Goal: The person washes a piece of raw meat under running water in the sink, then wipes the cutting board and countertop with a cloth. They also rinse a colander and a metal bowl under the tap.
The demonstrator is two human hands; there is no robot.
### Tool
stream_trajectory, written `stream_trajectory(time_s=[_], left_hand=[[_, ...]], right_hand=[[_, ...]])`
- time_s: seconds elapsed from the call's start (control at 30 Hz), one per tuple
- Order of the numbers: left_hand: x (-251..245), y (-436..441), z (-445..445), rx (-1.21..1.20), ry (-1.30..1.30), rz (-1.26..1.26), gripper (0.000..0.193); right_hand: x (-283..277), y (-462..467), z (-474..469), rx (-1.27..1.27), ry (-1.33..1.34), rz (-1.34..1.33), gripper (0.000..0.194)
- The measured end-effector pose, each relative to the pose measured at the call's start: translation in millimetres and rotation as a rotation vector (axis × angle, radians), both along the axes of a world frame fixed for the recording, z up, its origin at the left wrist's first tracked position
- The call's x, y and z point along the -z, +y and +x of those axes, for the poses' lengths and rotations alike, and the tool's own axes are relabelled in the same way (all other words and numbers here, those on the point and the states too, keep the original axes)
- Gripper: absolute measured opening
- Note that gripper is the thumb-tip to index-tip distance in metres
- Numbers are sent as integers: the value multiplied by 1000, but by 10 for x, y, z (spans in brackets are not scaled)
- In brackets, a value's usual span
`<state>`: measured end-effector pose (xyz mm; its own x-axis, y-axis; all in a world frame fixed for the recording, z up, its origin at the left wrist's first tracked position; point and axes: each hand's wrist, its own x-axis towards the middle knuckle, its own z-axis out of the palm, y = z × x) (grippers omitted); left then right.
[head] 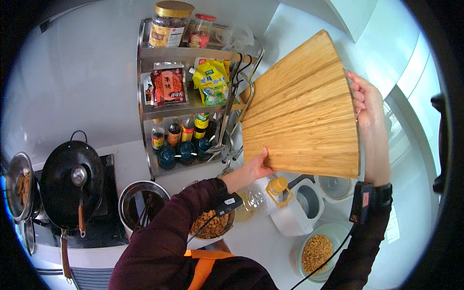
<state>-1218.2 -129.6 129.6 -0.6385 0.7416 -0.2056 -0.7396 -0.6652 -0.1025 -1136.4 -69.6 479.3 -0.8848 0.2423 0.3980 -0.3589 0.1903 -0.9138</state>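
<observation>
A large bamboo cutting board [301,116] is held up, tilted, over the right part of the counter. My left hand [251,171] grips its lower edge, the thumb lying on the board's face and the fingers hidden behind. At the right edge my right hand [364,98] has its fingers curled; something thin, perhaps a cord, shows by them. The board's far left side comes up against the side of a metal spice rack [174,112]. Below the board lies a clear plastic oil bottle [259,197] with a yellow cap, beside a white rice cooker [295,214] with its lid raised.
A black wok [69,192] with a ladle [80,199] sits on the stove at left, next to a metal strainer [20,185]. Nearer me are a pot [125,206] and a bowl of brown chunks [212,224]. A green colander [335,275] of yellow pieces stands at right.
</observation>
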Motion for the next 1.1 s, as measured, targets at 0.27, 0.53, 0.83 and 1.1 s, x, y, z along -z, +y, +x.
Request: stream_trajectory(time_s=[0.27, 0.53, 0.83, 1.1], left_hand=[[524, 75, -371, -65, -74, 51, 37], [745, 50, -666, -138, -158, -31, 41], [453, 71, -708, -142, -312, 146, 38], [472, 164, -948, -155, -319, 31, 31]], right_hand=[[203, -83, -569, -77, -1, 9, 38], [406, -97, -1074, -233, -70, 61, 44], [519, -139, -1550, -208, -86, 300, 45], [866, 95, -701, 109, 433, 795, 22]])
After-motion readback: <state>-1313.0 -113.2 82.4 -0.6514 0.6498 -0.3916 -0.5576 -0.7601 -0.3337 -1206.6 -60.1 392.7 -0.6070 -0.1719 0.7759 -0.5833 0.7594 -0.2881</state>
